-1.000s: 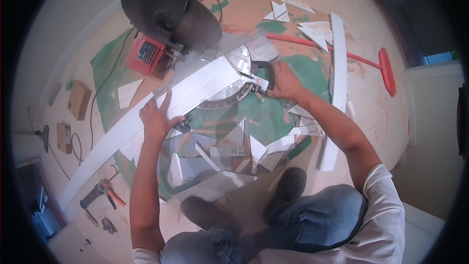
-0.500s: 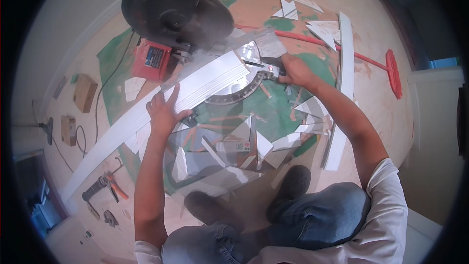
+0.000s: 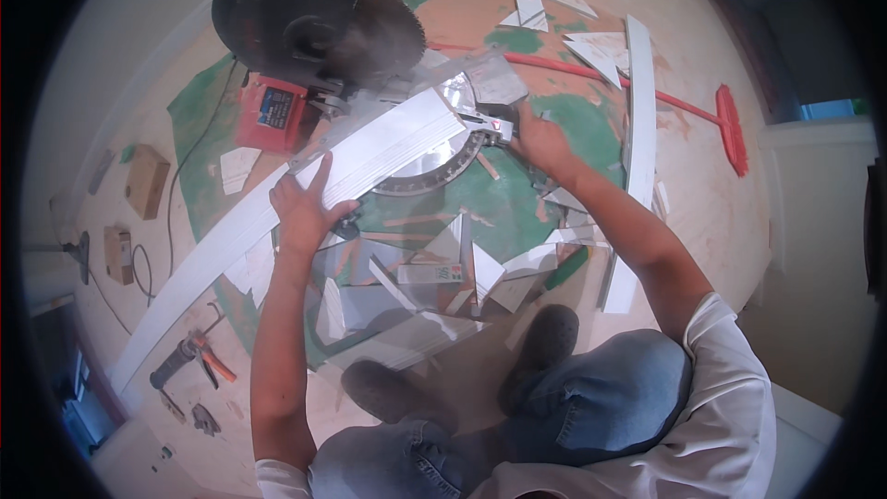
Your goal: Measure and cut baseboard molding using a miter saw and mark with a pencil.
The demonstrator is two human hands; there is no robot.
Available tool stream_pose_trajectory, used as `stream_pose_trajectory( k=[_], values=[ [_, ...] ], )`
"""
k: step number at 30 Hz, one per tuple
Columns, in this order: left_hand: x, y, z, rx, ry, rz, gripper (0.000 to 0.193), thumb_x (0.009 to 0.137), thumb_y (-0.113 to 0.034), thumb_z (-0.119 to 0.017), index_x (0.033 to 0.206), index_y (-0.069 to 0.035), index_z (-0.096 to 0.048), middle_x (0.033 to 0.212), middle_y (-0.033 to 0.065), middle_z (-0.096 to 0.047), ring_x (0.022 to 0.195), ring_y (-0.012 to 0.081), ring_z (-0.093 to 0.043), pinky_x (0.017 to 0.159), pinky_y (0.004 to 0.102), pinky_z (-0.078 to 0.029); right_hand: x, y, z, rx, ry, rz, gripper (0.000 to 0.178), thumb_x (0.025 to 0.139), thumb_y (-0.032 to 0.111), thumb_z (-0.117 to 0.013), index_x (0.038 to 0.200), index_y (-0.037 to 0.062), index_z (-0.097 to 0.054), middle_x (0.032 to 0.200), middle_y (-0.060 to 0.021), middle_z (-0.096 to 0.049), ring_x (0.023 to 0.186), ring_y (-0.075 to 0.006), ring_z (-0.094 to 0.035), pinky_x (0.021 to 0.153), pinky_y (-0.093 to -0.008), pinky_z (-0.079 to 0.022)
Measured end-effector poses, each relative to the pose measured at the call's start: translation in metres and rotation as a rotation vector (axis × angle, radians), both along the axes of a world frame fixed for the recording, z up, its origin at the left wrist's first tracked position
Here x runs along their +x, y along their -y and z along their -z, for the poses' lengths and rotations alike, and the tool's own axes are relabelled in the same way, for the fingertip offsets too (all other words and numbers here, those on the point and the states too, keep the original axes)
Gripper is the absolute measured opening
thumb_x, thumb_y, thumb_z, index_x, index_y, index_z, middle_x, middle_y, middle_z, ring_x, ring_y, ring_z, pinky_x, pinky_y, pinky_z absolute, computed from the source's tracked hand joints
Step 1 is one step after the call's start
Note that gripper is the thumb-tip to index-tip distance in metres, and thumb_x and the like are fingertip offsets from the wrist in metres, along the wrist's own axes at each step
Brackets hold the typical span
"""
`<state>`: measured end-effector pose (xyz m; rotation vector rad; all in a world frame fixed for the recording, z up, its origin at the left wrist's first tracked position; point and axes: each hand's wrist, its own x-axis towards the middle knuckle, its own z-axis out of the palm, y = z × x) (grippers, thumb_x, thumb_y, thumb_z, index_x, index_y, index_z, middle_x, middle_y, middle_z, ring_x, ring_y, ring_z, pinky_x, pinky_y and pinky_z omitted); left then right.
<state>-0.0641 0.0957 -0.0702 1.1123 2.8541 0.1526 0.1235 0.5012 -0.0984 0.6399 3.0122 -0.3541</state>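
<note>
One saw [image 3: 319, 32], top beyond view

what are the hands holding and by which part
Left hand lies spread over the white board, partway along; right hand grips the black handle by its outer end.

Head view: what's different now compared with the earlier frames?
The right hand has moved slightly away from the body, and the silver saw arm has swung the same way; the raised blade now shows more face-on. Nothing was visibly taken up or released. The left hand stays on the white board; the red broom is unmoved.
</note>
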Motion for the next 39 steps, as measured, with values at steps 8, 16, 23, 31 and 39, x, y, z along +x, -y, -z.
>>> stream_pose_trajectory(
  k=[8,16,23,31,39],
  values=[
    [0.001,-0.001,-0.002,0.067,-0.002,0.015,0.100,0.071,-0.058,-0.084,0.157,-0.030,-0.043,0.118,0.0280,-0.055,0.107,0.0412,-0.049,0.100,0.0492,-0.037,0.000,-0.004,0.008,-0.049,-0.002,0.012,0.052,0.085,0.024,-0.069,0.121,0.0008,-0.038,0.085,-0.0281,-0.069,0.077,-0.0459,-0.070,0.071,-0.0542,-0.056],
    [0.000,0.000,-0.001,0.047,-0.010,-0.008,0.099,0.070,-0.058,-0.084,0.156,-0.032,-0.044,0.116,0.0269,-0.055,0.106,0.0409,-0.050,0.099,0.0481,-0.038,0.023,-0.001,-0.003,-0.241,-0.247,-0.101,0.057,0.090,0.030,-0.067,0.133,0.0004,-0.044,0.096,-0.0246,-0.071,0.092,-0.0428,-0.070,0.085,-0.0505,-0.054],
    [-0.001,-0.001,0.001,0.023,0.004,-0.025,0.099,0.069,-0.059,-0.084,0.156,-0.032,-0.045,0.117,0.0259,-0.055,0.106,0.0402,-0.050,0.099,0.0482,-0.038,0.006,0.006,0.015,-0.480,-0.356,0.385,0.048,0.099,0.035,-0.061,0.128,-0.0016,-0.051,0.098,-0.0239,-0.071,0.093,-0.0411,-0.070,0.083,-0.0482,-0.052],
    [-0.001,0.001,0.009,0.061,-0.083,0.025,0.098,0.070,-0.064,-0.081,0.155,-0.033,-0.045,0.112,0.0239,-0.053,0.102,0.0396,-0.049,0.095,0.0501,-0.037,-0.005,0.017,0.016,-0.316,-0.281,0.464,0.039,0.102,0.033,-0.055,0.111,-0.0044,-0.056,0.100,-0.0312,-0.069,0.097,-0.0510,-0.065,0.085,-0.0563,-0.049],
    [-0.003,0.003,0.012,0.105,-0.100,0.031,0.096,0.069,-0.063,-0.081,0.154,-0.032,-0.048,0.108,0.0218,-0.052,0.098,0.0386,-0.048,0.093,0.0490,-0.037,-0.011,0.017,0.018,-0.258,-0.126,0.507,0.046,0.104,0.037,-0.051,0.108,-0.0078,-0.058,0.101,-0.0346,-0.068,0.097,-0.0528,-0.065,0.086,-0.0576,-0.050]
  ],
)
